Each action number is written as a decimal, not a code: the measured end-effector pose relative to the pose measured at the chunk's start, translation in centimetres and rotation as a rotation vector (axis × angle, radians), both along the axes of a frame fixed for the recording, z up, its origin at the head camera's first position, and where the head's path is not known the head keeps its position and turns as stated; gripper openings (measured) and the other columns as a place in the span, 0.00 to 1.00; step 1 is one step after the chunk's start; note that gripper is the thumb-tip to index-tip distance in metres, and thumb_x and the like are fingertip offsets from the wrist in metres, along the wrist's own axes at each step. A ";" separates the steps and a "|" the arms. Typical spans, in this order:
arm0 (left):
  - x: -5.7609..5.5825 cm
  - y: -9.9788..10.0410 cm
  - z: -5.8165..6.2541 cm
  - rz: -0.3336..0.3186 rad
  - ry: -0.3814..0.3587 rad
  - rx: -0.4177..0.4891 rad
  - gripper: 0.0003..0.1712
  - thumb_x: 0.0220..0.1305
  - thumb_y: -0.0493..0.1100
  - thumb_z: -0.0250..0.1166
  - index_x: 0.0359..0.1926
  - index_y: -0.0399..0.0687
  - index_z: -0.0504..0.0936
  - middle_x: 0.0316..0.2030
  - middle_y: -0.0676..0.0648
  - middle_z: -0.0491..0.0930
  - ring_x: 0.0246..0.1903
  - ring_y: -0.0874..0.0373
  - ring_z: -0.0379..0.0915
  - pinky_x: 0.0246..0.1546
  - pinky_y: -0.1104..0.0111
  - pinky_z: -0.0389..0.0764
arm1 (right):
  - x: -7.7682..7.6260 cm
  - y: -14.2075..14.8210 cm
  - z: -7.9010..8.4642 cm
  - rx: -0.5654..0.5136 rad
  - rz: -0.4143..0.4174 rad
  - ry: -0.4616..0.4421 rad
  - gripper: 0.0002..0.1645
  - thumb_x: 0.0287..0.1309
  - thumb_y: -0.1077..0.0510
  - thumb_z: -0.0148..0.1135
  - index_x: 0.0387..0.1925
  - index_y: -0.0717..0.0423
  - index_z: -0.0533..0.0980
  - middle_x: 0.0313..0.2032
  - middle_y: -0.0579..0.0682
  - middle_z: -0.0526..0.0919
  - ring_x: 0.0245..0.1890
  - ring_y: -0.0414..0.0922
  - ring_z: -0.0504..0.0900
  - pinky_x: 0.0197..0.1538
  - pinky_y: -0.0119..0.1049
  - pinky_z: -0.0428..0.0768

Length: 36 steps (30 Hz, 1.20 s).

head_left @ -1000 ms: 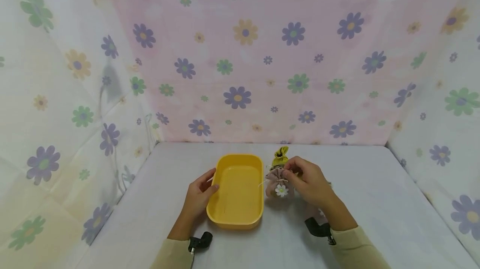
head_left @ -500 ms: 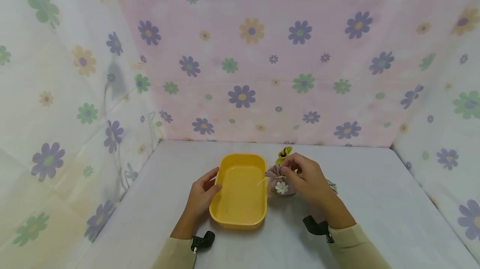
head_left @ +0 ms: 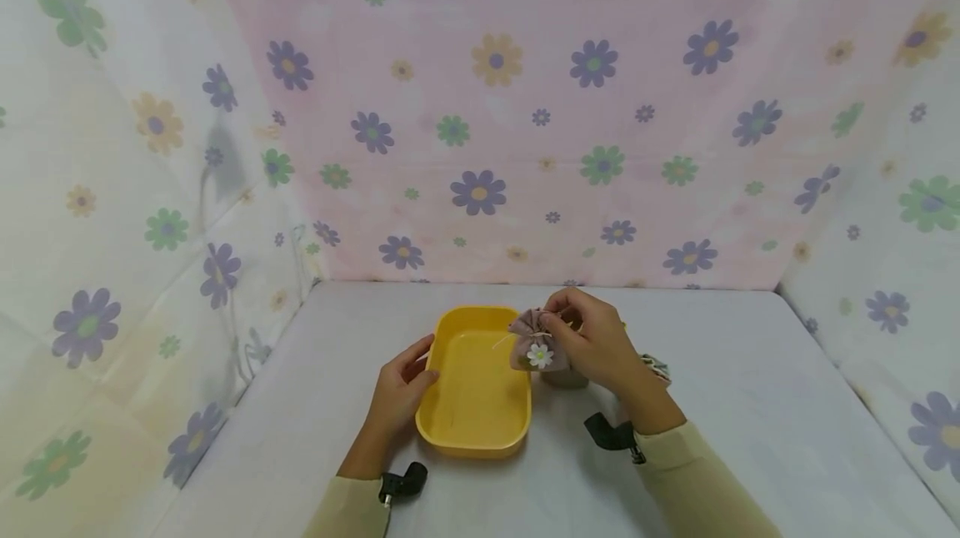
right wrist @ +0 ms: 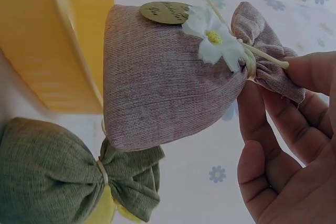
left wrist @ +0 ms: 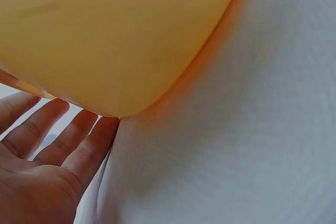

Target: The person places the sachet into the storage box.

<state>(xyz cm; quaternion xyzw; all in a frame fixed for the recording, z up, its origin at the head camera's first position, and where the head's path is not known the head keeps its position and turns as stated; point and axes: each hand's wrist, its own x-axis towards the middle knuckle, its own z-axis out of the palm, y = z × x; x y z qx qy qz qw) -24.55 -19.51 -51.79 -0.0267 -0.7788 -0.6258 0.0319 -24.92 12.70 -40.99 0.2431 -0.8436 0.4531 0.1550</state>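
My left hand point(head_left: 399, 388) holds the left side of an empty yellow plastic tray point(head_left: 472, 409), thumb at the rim and fingers along the outer wall. In the left wrist view the fingertips meet the tray's edge; the thumb is hidden there. My right hand point(head_left: 598, 346) pinches the gathered neck of a mauve cloth drawstring pouch point(right wrist: 163, 82). The pouch carries a white fabric flower point(right wrist: 212, 38) and a small oval tag point(right wrist: 164, 12). In the head view it hangs just above the tray's right rim.
A green cloth pouch point(right wrist: 47, 177) lies below the held one, with a bit of yellow cloth point(right wrist: 102, 213) beside it. Right of my wrist shows a striped bundle point(head_left: 657, 368), partly hidden. Flower-printed curtains point(head_left: 480, 146) enclose the white table point(head_left: 750, 404).
My right hand has lifted the mauve pouch and moved it up and left to the tray's right rim, uncovering a greyish-green pouch below. The left hand stays on the tray.
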 end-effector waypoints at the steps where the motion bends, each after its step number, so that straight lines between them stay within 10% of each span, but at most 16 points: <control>1: 0.0 0.0 0.0 -0.002 0.004 0.004 0.32 0.69 0.36 0.63 0.73 0.55 0.73 0.73 0.48 0.71 0.69 0.46 0.72 0.63 0.63 0.79 | -0.1 -0.2 0.0 0.001 -0.002 -0.003 0.03 0.71 0.54 0.63 0.43 0.45 0.77 0.37 0.42 0.82 0.31 0.42 0.80 0.31 0.33 0.83; 36: -0.1 0.0 -0.2 0.023 -0.010 -0.023 0.32 0.67 0.36 0.63 0.71 0.56 0.74 0.72 0.49 0.72 0.66 0.47 0.76 0.60 0.66 0.82 | -3.6 -5.6 -1.5 -0.072 0.060 -0.200 0.03 0.72 0.50 0.61 0.43 0.43 0.77 0.40 0.42 0.82 0.36 0.40 0.85 0.40 0.35 0.87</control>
